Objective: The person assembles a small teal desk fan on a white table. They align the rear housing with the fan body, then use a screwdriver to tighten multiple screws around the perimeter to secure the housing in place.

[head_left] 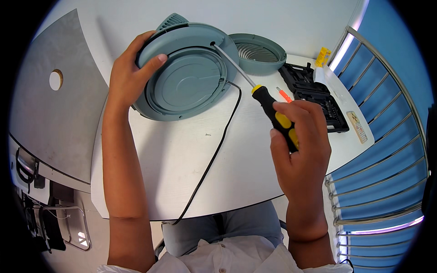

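Observation:
A grey-green round appliance base [189,84] is tipped up on the table, its underside facing me. My left hand [129,73] grips its upper left rim, thumb on the underside. In my right hand [302,136] is a screwdriver [273,109] with a black and yellow handle. The tip of its long shaft is at a dark screw hole near the base's upper right edge; how deep it sits, I cannot tell. A black cord [217,150] runs from the base over the table's front edge. One small screw [208,134] lies below the base.
Behind stands a matching round grille part [258,53]. To the right lie an open black tool case [318,98], a small orange-handled screwdriver [284,94], a yellow box [323,57] and a remote control [357,126]. Metal railings [391,82] border the right; a grey panel [59,109] stands left.

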A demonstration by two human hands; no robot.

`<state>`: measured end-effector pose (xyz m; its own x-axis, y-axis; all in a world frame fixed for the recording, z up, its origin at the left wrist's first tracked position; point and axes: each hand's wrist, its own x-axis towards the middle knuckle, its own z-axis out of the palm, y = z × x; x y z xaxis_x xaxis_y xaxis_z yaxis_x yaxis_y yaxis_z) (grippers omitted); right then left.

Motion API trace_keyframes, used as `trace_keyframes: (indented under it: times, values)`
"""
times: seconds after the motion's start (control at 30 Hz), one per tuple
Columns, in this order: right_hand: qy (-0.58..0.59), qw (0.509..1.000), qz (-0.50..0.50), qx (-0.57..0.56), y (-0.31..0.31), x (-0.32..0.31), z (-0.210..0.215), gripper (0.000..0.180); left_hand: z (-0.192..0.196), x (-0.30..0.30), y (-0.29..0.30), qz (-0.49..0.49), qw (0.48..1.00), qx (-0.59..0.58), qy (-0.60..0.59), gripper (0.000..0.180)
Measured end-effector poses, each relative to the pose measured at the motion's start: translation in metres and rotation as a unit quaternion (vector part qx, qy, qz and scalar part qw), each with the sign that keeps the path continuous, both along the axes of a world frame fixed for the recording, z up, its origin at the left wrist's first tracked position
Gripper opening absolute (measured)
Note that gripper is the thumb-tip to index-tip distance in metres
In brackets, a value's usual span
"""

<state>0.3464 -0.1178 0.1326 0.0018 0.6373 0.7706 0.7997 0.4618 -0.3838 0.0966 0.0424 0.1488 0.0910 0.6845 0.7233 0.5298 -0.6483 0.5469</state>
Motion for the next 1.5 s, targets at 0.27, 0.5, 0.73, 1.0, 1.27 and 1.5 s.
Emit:
trace_keyframes:
  times: [0.27, 0.5, 0.73, 1.0, 1.27, 1.5]
  values:
    - [0.078, 0.997, 0.014, 0.010, 0.009, 0.010, -0.002, 0.026, 0.000, 0.000, 0.001, 0.004, 1.000, -0.003, -0.005, 0.052]
    - [0.037, 0.996, 0.035, -0.071, 0.004, 0.017, -0.009, 0.042, -0.001, 0.000, 0.000, 0.013, 1.000, -0.001, 0.000, 0.050]
    - [0.102, 0.989, 0.025, 0.100, 0.006, 0.016, -0.014, 0.025, 0.001, 0.002, -0.001, -0.002, 1.000, -0.009, -0.008, 0.049]
    - [0.054, 0.997, 0.040, 0.050, 0.003, 0.020, -0.017, 0.038, 0.000, 0.001, -0.001, 0.000, 1.000, -0.001, -0.014, 0.049]
    - [0.025, 0.978, 0.037, 0.202, 0.027, 0.032, -0.028, 0.030, 0.000, 0.002, 0.001, -0.009, 1.000, 0.006, -0.015, 0.049]
    - [0.278, 0.949, 0.147, 0.018, 0.017, 0.019, -0.020, 0.032, -0.002, 0.001, 0.001, 0.008, 1.000, 0.002, -0.017, 0.049]
